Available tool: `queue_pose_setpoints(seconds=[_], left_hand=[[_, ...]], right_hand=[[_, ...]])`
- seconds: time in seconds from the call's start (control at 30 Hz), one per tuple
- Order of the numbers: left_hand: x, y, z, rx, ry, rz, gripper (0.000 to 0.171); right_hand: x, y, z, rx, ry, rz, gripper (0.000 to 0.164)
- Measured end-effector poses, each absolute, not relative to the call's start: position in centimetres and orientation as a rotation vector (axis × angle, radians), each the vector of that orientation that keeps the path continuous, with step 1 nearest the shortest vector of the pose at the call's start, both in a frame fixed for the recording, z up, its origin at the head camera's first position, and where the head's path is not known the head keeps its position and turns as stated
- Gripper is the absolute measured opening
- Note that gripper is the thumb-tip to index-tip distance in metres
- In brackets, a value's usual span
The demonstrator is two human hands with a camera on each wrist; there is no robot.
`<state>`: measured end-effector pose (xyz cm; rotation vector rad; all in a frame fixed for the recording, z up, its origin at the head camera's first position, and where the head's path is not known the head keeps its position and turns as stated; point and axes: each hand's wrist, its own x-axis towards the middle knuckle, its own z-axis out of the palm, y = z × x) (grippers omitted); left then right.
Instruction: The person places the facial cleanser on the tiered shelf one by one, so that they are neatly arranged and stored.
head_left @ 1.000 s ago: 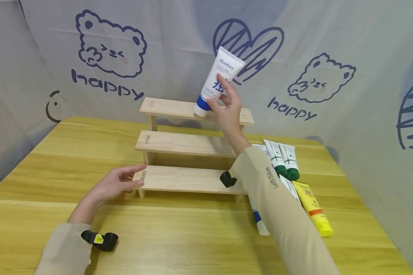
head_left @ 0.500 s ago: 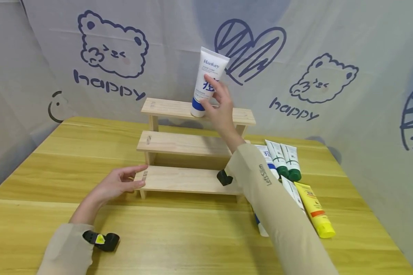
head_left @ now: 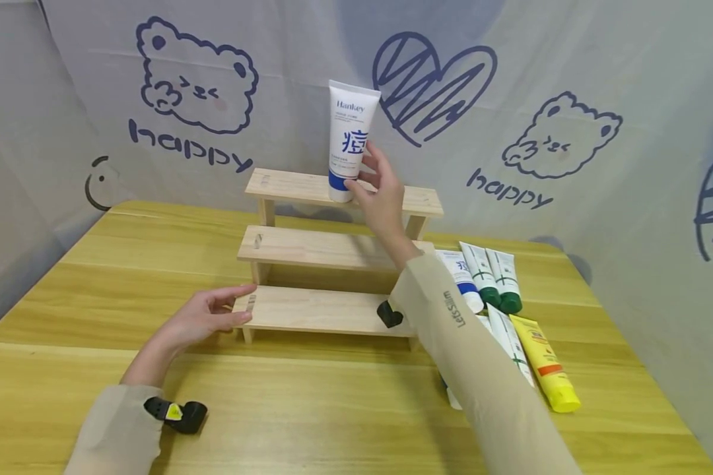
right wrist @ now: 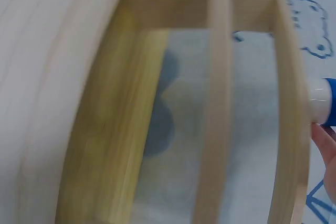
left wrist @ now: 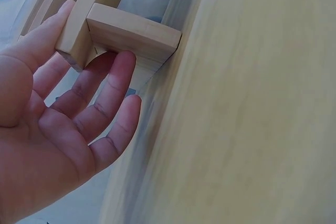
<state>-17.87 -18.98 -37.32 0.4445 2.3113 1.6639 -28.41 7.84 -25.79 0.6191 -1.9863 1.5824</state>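
A white squeeze tube with a blue band and "Hankey" lettering stands cap-down, nearly upright, on the top tier of a three-tier wooden display stand. My right hand holds it low from the right, thumb near the cap and fingers along its side. In the right wrist view, the white cap sits right at the top board's edge, with a fingertip beside it. My left hand grips the left end of the bottom tier. The left wrist view shows the thumb and fingers around that board end.
Right of the stand lie several tubes: white ones with green caps, a white-and-blue one and a yellow one. My right sleeve hides part of them. A printed cloth hangs behind the wooden table.
My right hand has brought the tube leftward along the top tier and turned it from a rightward tilt to nearly upright. Its fingers have slid to the tube's side. The left hand stays put.
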Motion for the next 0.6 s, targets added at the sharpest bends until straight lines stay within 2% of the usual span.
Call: queue_pose_setpoints(seconds=[0.1, 0.6], left_hand=[[-17.9, -19.1, -37.4, 0.448, 2.311, 1.667, 0.057], [-17.7, -19.0, -37.1, 0.449, 2.314, 1.665, 0.056]], right_hand=[[-28.4, 7.8, -26.1, 0.6, -2.025, 1.484, 0.057], [-29.1, 4.7, -25.6, 0.507, -2.111, 1.593, 0.054]])
